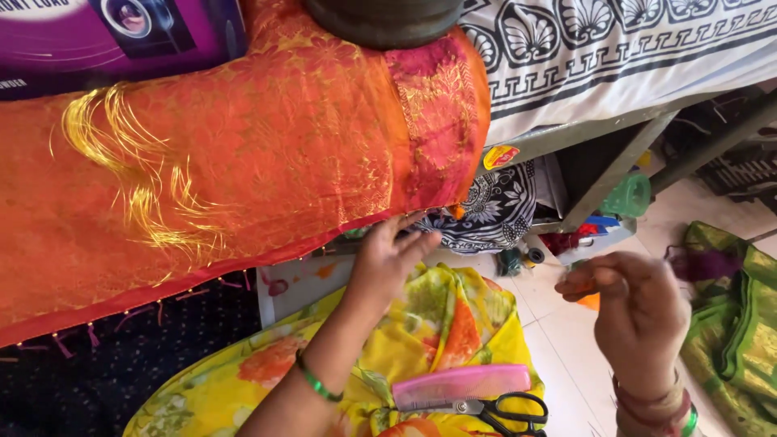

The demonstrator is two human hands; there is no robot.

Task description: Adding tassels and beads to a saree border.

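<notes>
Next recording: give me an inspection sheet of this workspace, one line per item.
Surface: pale tiled floor; orange gold-patterned fabric draped over a raised edge.
Job's things: left hand touches the orange fabric's lower hem; right hand pinches something small and orange, too blurred to name.
Clutter: pink plastic comb and black-handled scissors on a yellow floral lap cloth; green gold-trimmed fabric on the floor; thread spools under the frame.
Grips: left fingers flat on the hem; right fingertips pinched shut.
Cables: nothing seen.
Surroundings: black-and-white printed cloth over a grey metal frame; purple box.
</notes>
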